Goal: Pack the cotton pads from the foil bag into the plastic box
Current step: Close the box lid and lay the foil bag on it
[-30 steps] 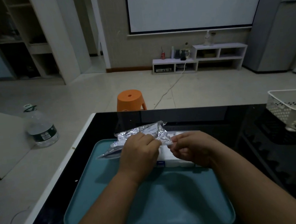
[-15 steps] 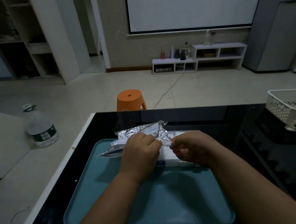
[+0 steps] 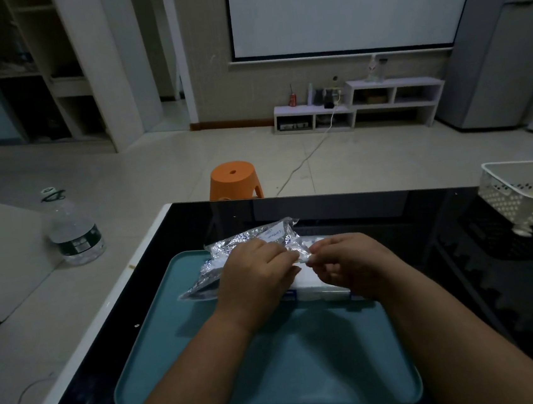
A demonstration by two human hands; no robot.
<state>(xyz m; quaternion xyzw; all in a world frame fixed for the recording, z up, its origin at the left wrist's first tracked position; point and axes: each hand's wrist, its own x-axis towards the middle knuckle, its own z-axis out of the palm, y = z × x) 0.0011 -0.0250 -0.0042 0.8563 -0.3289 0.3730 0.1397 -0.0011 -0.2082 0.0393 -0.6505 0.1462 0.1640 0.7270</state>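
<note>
Little has moved: left hand [image 3: 253,270] and right hand [image 3: 352,263] pinch the foil bag [image 3: 249,238] at the far edge of the tray [image 3: 161,344]; jerky tearing could scatter cotton pads.

A blue-green tray [image 3: 308,362] lies on the shiny black desk [image 3: 424,218]. At 2 o'clock from the tray there is a white basket [image 3: 527,194] with lots of little holes. At 12 o'clock, just past the desk, an orange stool [image 3: 233,179] stands on the floor. At 10 o'clock a big water bottle [image 3: 72,230] stands on the floor too. Far back at 1 o'clock is a low white shelf [image 3: 360,104] with a red can [image 3: 292,99] on it. A big white screen [image 3: 346,2] hangs above.
</note>
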